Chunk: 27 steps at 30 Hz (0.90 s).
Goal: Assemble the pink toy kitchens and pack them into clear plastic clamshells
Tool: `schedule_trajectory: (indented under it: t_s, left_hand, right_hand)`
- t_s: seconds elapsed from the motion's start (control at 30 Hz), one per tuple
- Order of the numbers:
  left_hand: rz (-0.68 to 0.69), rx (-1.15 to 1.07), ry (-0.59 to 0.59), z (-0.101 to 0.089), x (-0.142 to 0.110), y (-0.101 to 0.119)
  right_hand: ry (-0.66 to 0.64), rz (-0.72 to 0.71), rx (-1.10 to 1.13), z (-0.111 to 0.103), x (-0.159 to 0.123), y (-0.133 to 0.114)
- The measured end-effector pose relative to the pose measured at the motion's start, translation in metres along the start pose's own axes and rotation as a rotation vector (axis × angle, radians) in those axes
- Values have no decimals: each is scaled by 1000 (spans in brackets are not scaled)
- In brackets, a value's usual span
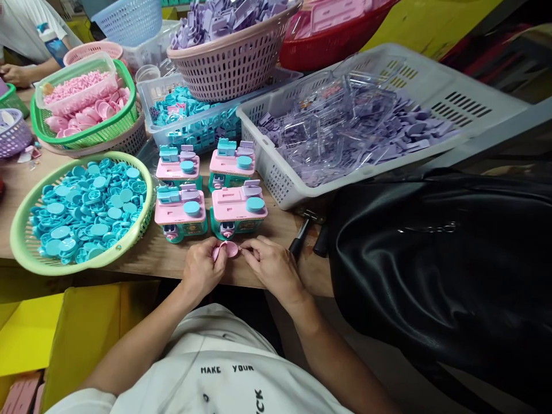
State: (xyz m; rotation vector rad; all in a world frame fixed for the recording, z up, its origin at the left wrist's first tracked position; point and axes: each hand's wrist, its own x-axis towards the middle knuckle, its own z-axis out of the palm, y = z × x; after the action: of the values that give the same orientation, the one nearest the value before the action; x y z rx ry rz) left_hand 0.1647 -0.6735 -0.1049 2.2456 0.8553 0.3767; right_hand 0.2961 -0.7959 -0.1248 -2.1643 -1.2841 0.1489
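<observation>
A small pink cup-like plastic piece (232,249) is pinched between the thumb and fingers of my left hand (204,265) at the table's front edge. My right hand (272,265) is closed just to the right of it, its thumb and fingertips pressed together. Whatever those fingertips hold is too small to make out. Right behind my hands stands a pink and teal toy counter (238,211) with a round blue disc and a lilac part on top. Several like it stand in two rows, among them a toy counter (181,211) at front left that also carries a blue block.
To the left, a pale green basket (19,230) holds blue discs. A green basket (38,123) of pink parts stands behind it. A white crate (276,187) with lilac parts fills the right. A black-handled tool (299,237) lies by my right hand, near a black bag-like cover (409,259).
</observation>
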Motion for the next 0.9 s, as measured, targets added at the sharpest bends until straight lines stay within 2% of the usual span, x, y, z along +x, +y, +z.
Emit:
schedule_trajectory:
  t_s: [0.27,0.37,0.5,0.7,0.9]
  left_hand:
    - [-14,45,-5,2,0,1]
    - [-28,31,1,1,-1,0]
    - [-39,19,-2,0,-1,1]
    - [-21,70,0,2,0,1]
    - [-20,68,-28,2,0,3]
  right_hand:
    - [-52,26,108,1,5,3]
    - [-32,30,26,-2,6,6]
    - [-10,-48,-121,-6,7,7]
    - [90,-106,-179,-4,2,-6]
    - [56,-82,-137,0,0,-10]
